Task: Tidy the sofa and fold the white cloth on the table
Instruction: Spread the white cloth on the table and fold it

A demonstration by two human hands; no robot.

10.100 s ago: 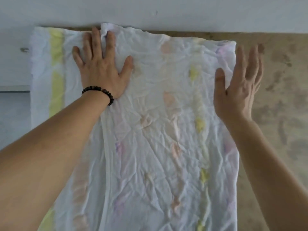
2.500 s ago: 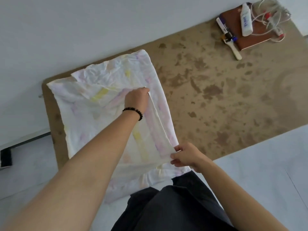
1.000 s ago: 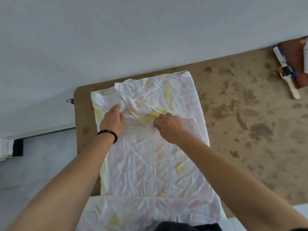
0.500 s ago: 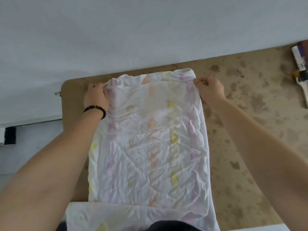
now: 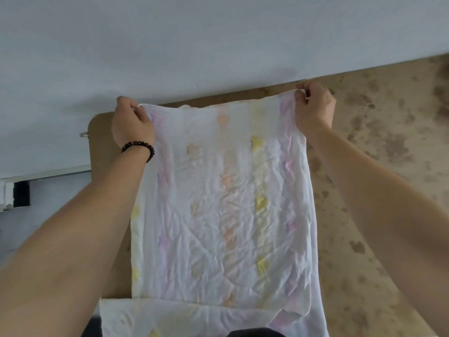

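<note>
The white cloth, with faint yellow, pink and purple marks, lies stretched over the brown stained table, its near end hanging over the front edge. My left hand, with a bead bracelet on the wrist, pinches the far left corner. My right hand pinches the far right corner. Both corners are pulled apart and the far edge is taut near the wall.
A pale wall runs right behind the table's far edge. The table's rounded left corner sits just left of my left hand. A white ledge with a dark gap shows at far left.
Both hands have pulled the far corners further apart and toward the wall, and the cloth is tauter and smoother. The view has moved closer.
</note>
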